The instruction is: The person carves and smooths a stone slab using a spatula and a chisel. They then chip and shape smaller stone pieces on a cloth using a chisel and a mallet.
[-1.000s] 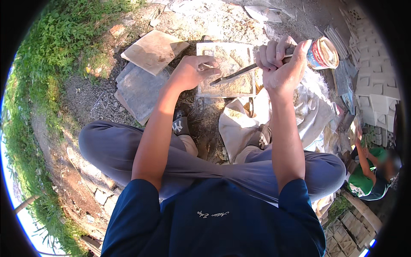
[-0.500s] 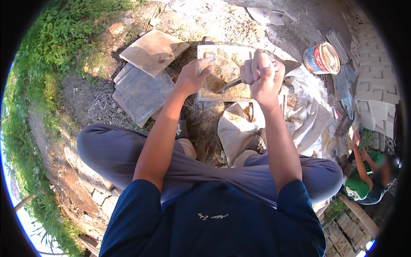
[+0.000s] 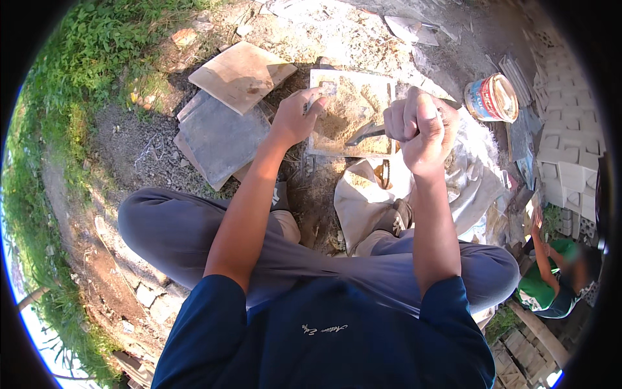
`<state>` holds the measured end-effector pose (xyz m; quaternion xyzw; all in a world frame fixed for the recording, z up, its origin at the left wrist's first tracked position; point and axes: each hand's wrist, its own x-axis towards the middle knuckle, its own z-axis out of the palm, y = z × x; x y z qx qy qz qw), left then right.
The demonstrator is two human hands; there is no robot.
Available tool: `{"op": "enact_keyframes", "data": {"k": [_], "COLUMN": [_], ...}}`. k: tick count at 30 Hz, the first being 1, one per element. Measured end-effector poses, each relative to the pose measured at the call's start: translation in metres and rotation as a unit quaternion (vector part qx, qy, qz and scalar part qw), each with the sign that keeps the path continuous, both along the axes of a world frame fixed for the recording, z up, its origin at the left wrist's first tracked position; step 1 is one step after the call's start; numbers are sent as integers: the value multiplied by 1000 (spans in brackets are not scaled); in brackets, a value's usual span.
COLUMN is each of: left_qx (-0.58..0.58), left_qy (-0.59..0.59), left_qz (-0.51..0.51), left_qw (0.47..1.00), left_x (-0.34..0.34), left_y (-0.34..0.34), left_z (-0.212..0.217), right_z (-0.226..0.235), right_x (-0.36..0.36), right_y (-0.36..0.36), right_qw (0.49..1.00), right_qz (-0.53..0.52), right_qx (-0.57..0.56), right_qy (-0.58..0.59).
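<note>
In front of me lies a square tile (image 3: 344,150) with a pale rim, its face coated with crumbly tan dirt. My left hand (image 3: 297,117) is closed at its left edge, thumb toward the tile; the fingertips are partly hidden. My right hand (image 3: 422,126) makes a fist round the handle of a flat-bladed scraper (image 3: 367,135). The blade points left and reaches over the lower right part of the tile's dirty face. Most of the handle is hidden inside the fist.
Left of the tile, a tan slab (image 3: 240,72) overlaps grey slabs (image 3: 223,139). A pale sack (image 3: 358,194) lies near my feet, with whitish sheeting (image 3: 476,175) to its right. A paint bucket (image 3: 492,98) stands far right. A person in green (image 3: 551,279) sits at lower right.
My right hand and the scraper have moved right across the tile, and the blade sits farther from my left hand. My left hand stays by the tile's left edge.
</note>
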<state>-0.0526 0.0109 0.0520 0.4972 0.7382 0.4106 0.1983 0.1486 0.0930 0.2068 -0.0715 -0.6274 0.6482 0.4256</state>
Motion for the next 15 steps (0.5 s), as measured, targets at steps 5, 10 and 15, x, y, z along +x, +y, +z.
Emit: {"op": "enact_keyframes", "data": {"k": [5,10,15], "left_qx": [19,-10,-140], "left_qy": [-12,33,90], "left_qz": [6,4,-84], "left_qw": [1000,999,982], "left_x": [3,-3,1], "left_y": [2,-11,-23], "left_z": [4,-11,-24], "right_z": [-22,-13,-11], "right_x": [-4,-9,-10], "right_y": [7,0,3], "right_qw": [999,999,999], "right_qz": [-24,-17,-26], "right_qx": [-30,-44,-27], "right_qy": [-14,10,-2]}}
